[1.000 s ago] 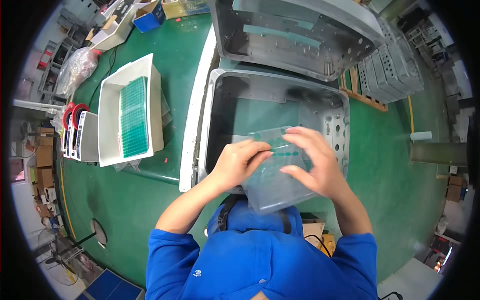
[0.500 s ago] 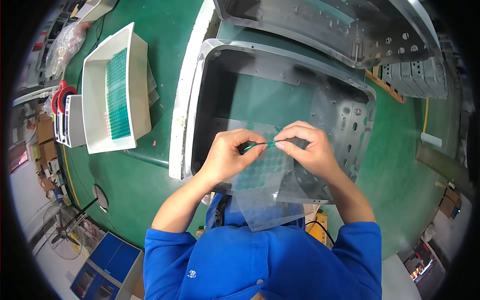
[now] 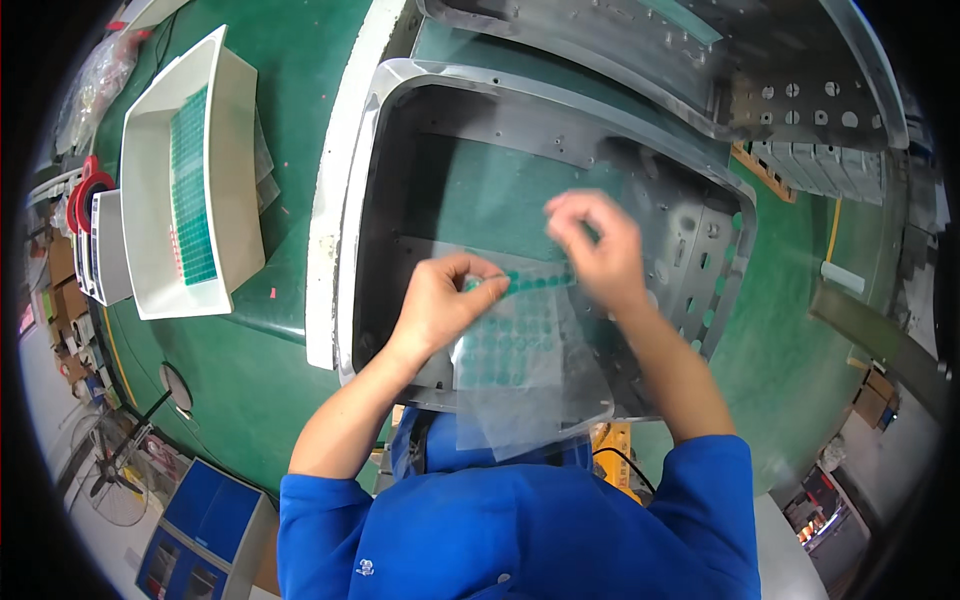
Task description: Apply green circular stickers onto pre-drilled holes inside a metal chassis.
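Observation:
My left hand pinches the upper edge of a clear sheet of green round stickers between thumb and forefinger. The sheet hangs down over the near rim of a grey metal housing, its top row of dots folded over. Loose clear film trails below, close to my blue top. My right hand is off the sheet, above its upper right and over the housing's opening. Its thumb and fingertips are drawn together but blurred, so anything small between them cannot be made out. Several green dots line the housing's right side.
At the left stands a white bin with a green dotted sheet inside. Red-handled scissors are beside it. A second metal housing lies beyond the first. Grey metal parts are stacked at the far right.
My right hand has let go of the sheet's edge and moved up and to the right. My left hand keeps its pinch and has shifted slightly left with the view.

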A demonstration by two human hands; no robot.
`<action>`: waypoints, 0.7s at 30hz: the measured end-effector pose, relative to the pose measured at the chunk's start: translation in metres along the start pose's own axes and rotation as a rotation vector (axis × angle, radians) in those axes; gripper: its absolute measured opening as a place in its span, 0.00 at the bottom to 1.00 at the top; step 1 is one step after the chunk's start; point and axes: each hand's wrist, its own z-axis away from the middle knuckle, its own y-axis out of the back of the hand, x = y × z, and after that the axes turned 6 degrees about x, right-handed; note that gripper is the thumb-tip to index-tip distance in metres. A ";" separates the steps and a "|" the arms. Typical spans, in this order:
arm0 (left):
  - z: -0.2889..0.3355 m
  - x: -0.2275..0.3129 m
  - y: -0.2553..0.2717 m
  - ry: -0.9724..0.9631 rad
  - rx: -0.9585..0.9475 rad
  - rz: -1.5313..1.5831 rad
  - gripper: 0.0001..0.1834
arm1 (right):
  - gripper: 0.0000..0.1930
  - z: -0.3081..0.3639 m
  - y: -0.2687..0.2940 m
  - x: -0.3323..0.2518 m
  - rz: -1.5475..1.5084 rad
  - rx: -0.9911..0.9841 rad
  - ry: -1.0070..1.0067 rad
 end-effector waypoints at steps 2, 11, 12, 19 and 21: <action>0.007 0.002 -0.004 0.011 -0.064 -0.097 0.08 | 0.03 -0.031 0.010 0.058 0.082 0.044 -0.263; 0.010 -0.008 -0.012 0.094 -0.131 -0.125 0.08 | 0.05 -0.068 0.006 0.106 0.454 -0.111 -0.325; 0.010 -0.008 -0.012 0.103 -0.138 -0.124 0.08 | 0.05 -0.069 0.005 0.104 0.468 -0.112 -0.344; 0.007 -0.003 -0.015 0.112 -0.161 -0.121 0.08 | 0.04 -0.068 -0.001 0.096 0.557 -0.077 -0.386; 0.007 -0.003 -0.015 0.117 -0.164 -0.127 0.09 | 0.04 -0.069 -0.002 0.092 0.578 -0.073 -0.394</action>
